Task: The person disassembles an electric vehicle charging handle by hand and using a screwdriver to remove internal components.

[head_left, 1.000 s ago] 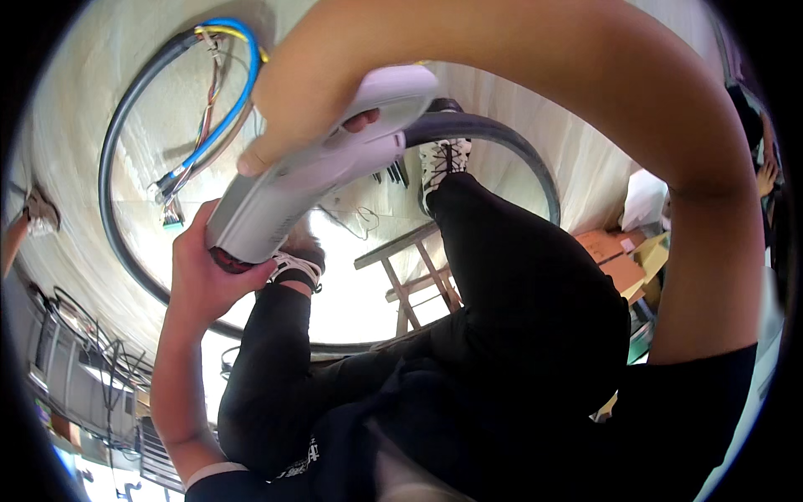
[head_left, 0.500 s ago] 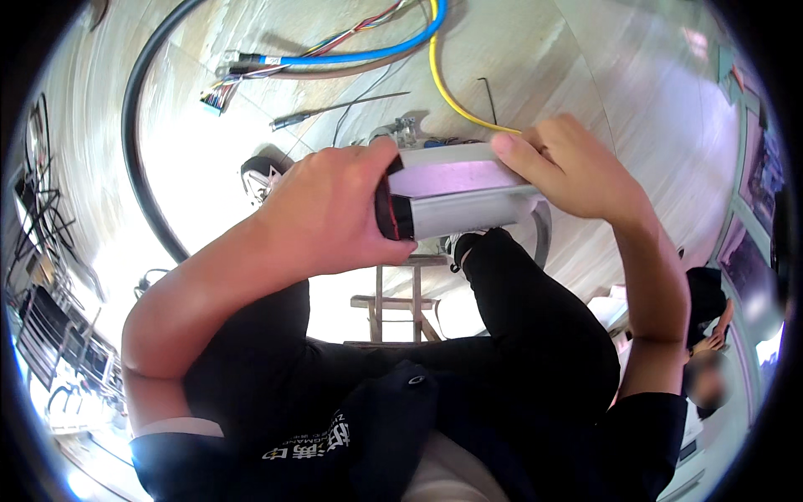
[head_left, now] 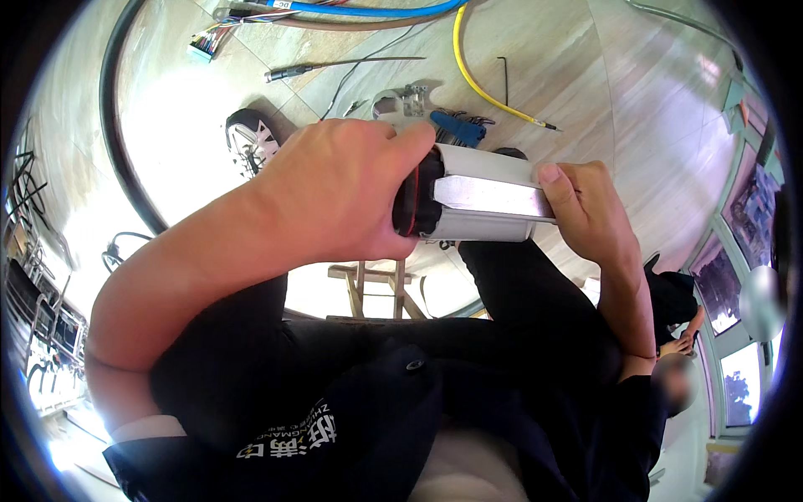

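Both hands hold a light grey casing level above my knees. A shiny silver strip runs along its upper face, and its left end is a black cap with a thin red line. My left hand wraps round that black end, thumb on the near side. At the opposite end, my right hand grips the casing, its thumb against the end of the strip and the other fingers partly hidden. The casing's underside does not show.
On the floor ahead lie a long screwdriver, a hex key, a yellow cable, a blue cable, a clear part and a blue piece. A black cable curves at left. Another person is at right.
The casing now slopes down to the right instead of up. My right hand has shifted its grip, its thumb now at the strip's end. The view has shifted, exposing more floor items.
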The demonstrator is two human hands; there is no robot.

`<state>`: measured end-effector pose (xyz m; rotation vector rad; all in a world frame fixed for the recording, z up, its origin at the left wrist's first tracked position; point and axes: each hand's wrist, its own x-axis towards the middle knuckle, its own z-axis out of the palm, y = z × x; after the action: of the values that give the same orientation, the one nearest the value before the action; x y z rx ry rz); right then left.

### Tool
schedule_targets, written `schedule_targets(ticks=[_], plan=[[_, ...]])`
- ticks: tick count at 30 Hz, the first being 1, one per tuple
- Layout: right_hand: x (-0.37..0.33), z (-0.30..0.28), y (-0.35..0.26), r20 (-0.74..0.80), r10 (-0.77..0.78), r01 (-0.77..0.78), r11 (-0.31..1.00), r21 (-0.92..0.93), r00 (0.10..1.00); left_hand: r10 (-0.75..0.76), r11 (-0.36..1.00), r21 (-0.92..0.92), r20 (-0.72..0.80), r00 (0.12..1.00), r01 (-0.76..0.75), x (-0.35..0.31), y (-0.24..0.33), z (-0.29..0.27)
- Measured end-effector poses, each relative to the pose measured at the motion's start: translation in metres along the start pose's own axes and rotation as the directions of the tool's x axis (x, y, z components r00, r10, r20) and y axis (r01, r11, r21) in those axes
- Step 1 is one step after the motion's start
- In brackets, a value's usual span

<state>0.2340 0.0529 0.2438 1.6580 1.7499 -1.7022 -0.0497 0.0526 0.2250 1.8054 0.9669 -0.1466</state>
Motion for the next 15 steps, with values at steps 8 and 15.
schedule_targets(ticks=[8, 15], plan=[[-0.004, 0.003, 0.008, -0.03, -0.048, 0.048, 0.999, 0.004, 0.998, 0.037, 0.999, 0.012, -0.013, 0.999, -0.037, -0.003, -0.002, 0.0], [-0.004, -0.001, 0.014, -0.01, -0.044, 0.044, 0.999, -0.002, 0.999, 0.033, 0.999, -0.02, -0.015, 0.999, -0.034, -0.002, -0.003, 0.002]])
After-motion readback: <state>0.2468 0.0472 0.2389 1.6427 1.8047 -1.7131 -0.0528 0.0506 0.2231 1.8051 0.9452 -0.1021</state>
